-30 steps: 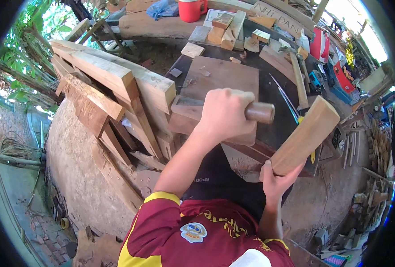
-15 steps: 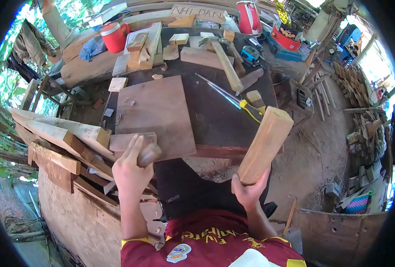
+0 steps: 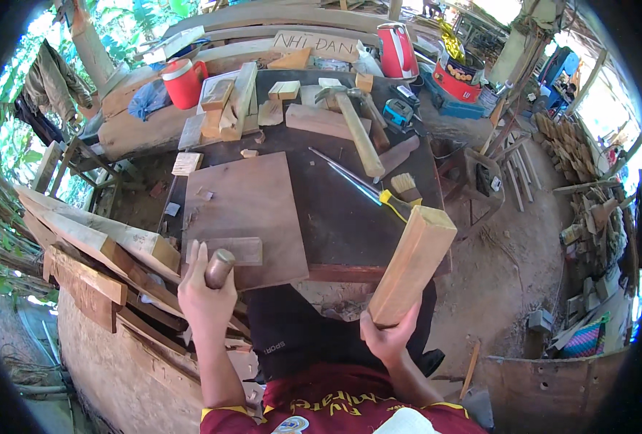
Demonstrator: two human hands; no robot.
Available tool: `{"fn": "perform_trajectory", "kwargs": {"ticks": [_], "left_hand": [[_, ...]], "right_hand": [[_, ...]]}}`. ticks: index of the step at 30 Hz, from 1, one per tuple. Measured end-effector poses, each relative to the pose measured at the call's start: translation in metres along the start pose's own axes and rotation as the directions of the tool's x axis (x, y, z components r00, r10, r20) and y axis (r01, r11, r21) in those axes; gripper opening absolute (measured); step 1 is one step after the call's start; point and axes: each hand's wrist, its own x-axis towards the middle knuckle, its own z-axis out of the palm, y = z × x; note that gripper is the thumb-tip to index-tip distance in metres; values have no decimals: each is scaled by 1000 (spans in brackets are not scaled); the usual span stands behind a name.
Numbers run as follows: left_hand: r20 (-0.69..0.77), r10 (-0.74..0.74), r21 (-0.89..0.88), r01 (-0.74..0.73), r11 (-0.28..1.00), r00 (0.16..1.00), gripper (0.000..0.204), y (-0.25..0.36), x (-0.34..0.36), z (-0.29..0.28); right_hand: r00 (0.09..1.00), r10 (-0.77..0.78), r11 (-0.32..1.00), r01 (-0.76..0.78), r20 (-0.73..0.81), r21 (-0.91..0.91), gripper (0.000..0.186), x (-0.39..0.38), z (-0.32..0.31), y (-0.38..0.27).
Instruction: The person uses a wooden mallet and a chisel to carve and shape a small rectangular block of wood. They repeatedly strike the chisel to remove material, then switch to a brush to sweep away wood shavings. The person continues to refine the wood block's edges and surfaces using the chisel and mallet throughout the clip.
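Since a second ago, the left grip (image 3: 207, 293) has come over to the near-left corner of the brown board (image 3: 245, 192), holding a round wooden handle (image 3: 220, 268), two fingers straightened beside it. The right grip (image 3: 393, 336) stays wrapped round the lower end of a wooden block (image 3: 414, 264) slanting up before the tabletop (image 3: 350, 231).

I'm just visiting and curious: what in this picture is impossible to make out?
All in the head view:
Smooth brown cylinder: its gripped part, covered by the left hand.
Long, rectangular light-brown wooden block: part of its lower end, covered by the right hand.
Crumpled blue plastic bag: any contents, hidden by its folds.
Maroon fabric shirt with yellow trim: the rest, cut off by the bottom edge.
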Motion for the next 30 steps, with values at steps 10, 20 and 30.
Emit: {"fn": "perform_trajectory", "kwargs": {"ticks": [10,20,30], "left_hand": [[-119,-5,-125,-10,992,993,32,-9,-27,10],[-215,-111,-238,58,969,970,32,-1,-25,14],[-153,-88,-173,61,983,984,34,-13,-25,-4]], "right_hand": [[983,166,968,-178,85,174,91,2,23,-12],[999,-27,990,21,41,136,99,0,33,-25],[985,-56,994,40,165,103,99,-1,31,-25]]}}
